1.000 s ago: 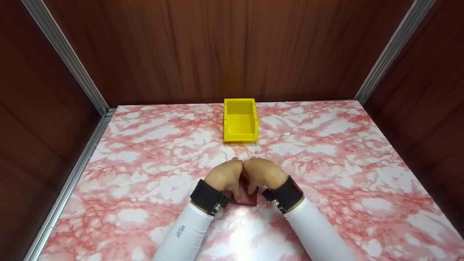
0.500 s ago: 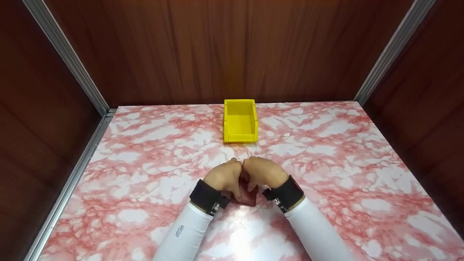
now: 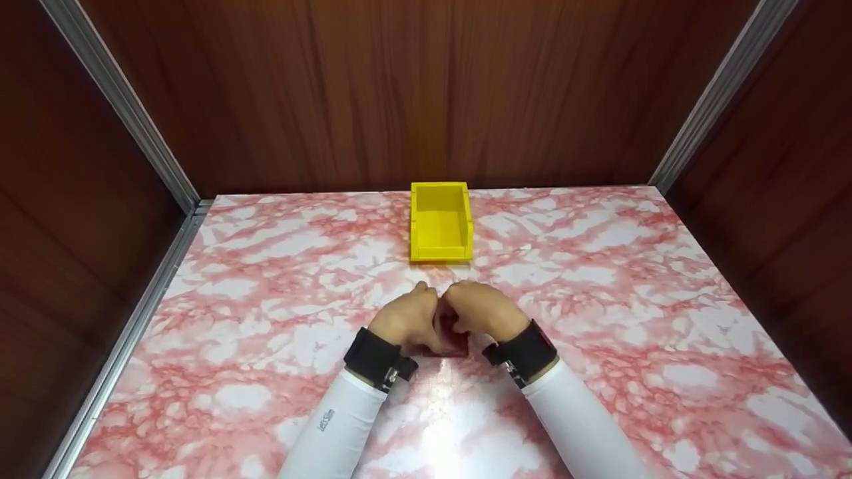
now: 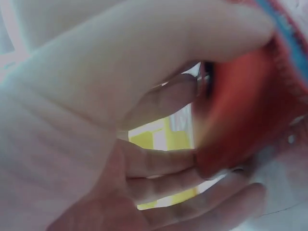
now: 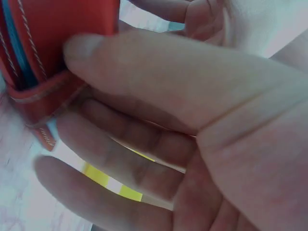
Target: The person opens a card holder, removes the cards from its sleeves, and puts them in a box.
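Note:
Between both hands is a red leather wallet with pale stitching and a blue inner edge. In the left wrist view, the left hand lays its thumb over the wallet, with its fingers bent behind and below. From the other side, the right hand pinches the wallet between thumb and fingers, as the right wrist view shows. A stitched red strap crosses the wallet's end there. The knuckles nearly meet above the wallet, and much of it is hidden from the head view.
A yellow open-front bin stands just beyond the hands, near the back wall. The tabletop has a pink-and-white marbled surface. Dark wood panels with metal corner rails enclose the back and sides.
Both hands have shifted slightly forward, and the left has moved a little left, so a small gap shows between the knuckles. The wallet's near edge has moved away from the body.

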`<state>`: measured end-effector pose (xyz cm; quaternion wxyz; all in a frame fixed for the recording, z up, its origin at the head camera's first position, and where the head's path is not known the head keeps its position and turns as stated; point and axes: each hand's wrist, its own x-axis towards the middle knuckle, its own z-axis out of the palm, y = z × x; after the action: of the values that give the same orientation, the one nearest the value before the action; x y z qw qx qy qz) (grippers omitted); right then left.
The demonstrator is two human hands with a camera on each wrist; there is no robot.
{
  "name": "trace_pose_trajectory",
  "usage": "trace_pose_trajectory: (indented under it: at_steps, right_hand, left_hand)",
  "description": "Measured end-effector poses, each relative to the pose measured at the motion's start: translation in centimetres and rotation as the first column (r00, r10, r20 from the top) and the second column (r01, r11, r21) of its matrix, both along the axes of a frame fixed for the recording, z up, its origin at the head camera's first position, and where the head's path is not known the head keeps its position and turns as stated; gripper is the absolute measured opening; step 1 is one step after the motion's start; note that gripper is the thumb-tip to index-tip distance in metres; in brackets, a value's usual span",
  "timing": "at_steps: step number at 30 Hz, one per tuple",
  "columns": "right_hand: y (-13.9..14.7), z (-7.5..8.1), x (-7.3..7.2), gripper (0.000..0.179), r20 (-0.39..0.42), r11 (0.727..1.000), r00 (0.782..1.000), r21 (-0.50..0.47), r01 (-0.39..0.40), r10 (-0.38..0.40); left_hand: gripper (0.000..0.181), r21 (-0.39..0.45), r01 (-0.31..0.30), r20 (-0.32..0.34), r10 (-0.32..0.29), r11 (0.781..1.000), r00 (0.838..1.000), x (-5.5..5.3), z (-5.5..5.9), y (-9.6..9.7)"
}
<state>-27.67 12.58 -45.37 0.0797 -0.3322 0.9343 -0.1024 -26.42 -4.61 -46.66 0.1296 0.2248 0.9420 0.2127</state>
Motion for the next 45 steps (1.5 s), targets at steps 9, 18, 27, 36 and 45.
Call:
trace_pose_trajectory:
  at_steps: [9, 18, 27, 36, 45]
  right_hand:
    - [0.9, -0.4, -0.8, 0.009, -0.069, 0.999, 0.997, -0.042, 0.016, -0.019]
    - [0.7, 0.9, -0.6, 0.02, -0.031, 0.952, 0.96, -0.144, 0.272, -0.279]
    - [-0.9, -0.4, -0.1, 0.03, 0.061, 0.928, 0.932, -0.084, 0.362, -0.358]
    - [0.4, -7.0, -4.3, 0.026, 0.101, 0.956, 0.955, -0.067, 0.285, -0.277]
    - [-0.2, -3.7, -2.0, 0.018, 0.125, 0.962, 0.958, -0.055, 0.266, -0.258]
  left_hand:
    - [0.067, 0.044, 0.006, -0.023, -0.005, 0.999, 1.0, -0.9, -0.6, -0.3]
    - [0.036, 0.18, -0.224, 0.039, 0.22, 0.958, 0.975, -2.1, -1.1, -1.3]
    - [0.028, 0.208, -0.455, 0.156, 0.43, 0.866, 0.889, -7.7, -8.8, -1.5]
    - [0.033, 0.141, -0.462, 0.132, 0.446, 0.875, 0.885, -6.9, -9.0, -1.2]
    - [0.035, 0.14, -0.466, 0.132, 0.45, 0.874, 0.883, -6.8, -8.9, -1.1]
